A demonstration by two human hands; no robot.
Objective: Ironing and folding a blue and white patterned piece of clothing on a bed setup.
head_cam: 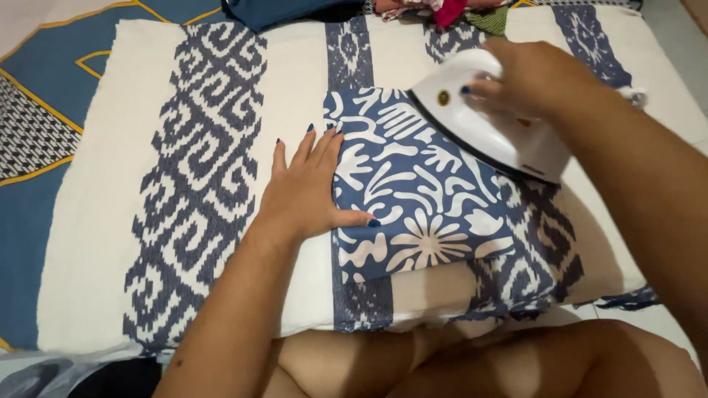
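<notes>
At the centre of the frame lies a folded blue cloth with white leaf shapes (417, 195), spread on a cream blanket with dark blue patterned bands (199, 169). The left hand (306, 188) presses flat on the cloth's left edge, fingers spread open — while the right hand (535, 74), in the upper right, is clamped around a white iron (487, 125) resting on the cloth's upper right corner. A heap of coloured clothes (442, 9) sits at the top edge.

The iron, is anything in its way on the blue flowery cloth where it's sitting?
Nothing visible blocks it. The iron, gripped by the right hand, sits on the top right corner of the blue patterned cloth. The left hand lies flat on the cloth's left edge, apart from the iron, with bare cloth between them.
</notes>
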